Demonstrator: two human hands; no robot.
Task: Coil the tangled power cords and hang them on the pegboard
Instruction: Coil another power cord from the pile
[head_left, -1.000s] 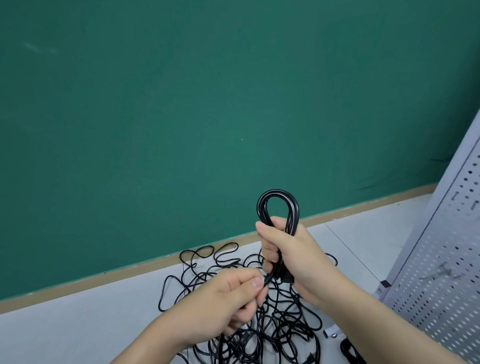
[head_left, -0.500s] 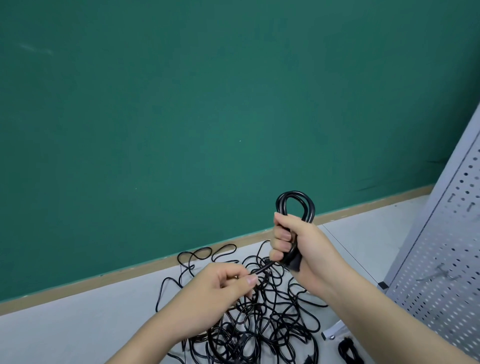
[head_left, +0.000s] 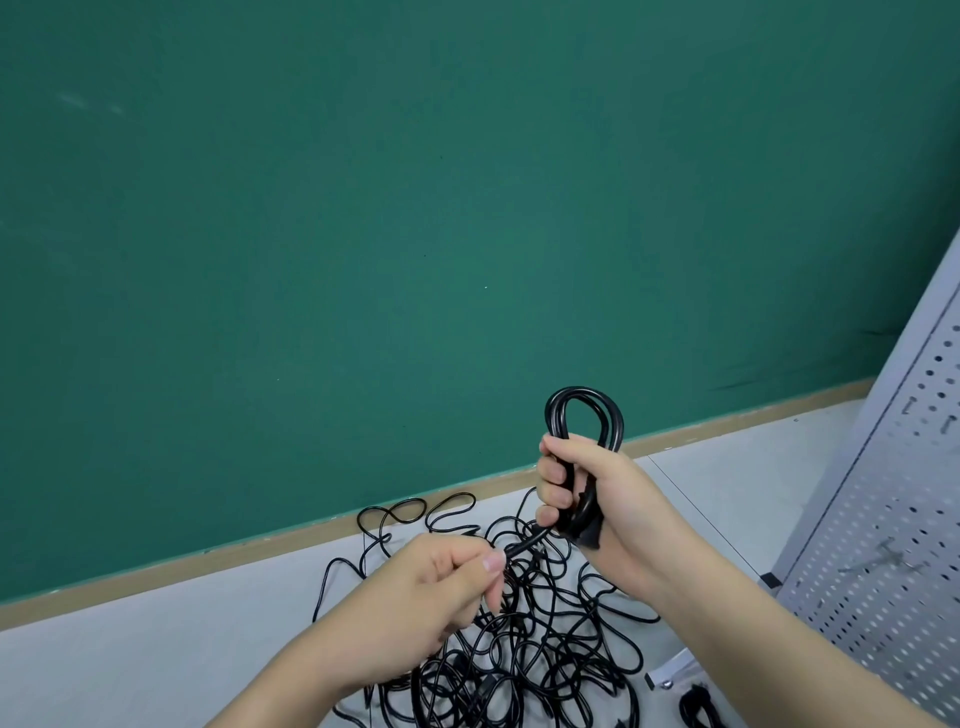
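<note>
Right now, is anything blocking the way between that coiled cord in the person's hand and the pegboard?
Nothing visible blocks it. The right hand holds the coiled cord up in open air, and the pegboard stands apart to the right. One strand still runs to the left hand, above the tangled pile.

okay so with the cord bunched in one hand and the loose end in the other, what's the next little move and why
Probably wrap the loose strand around the bundle once more. The right hand grips the coiled cord upright, the left hand pinches the free strand running from its base, and the pegboard comes later.
</note>
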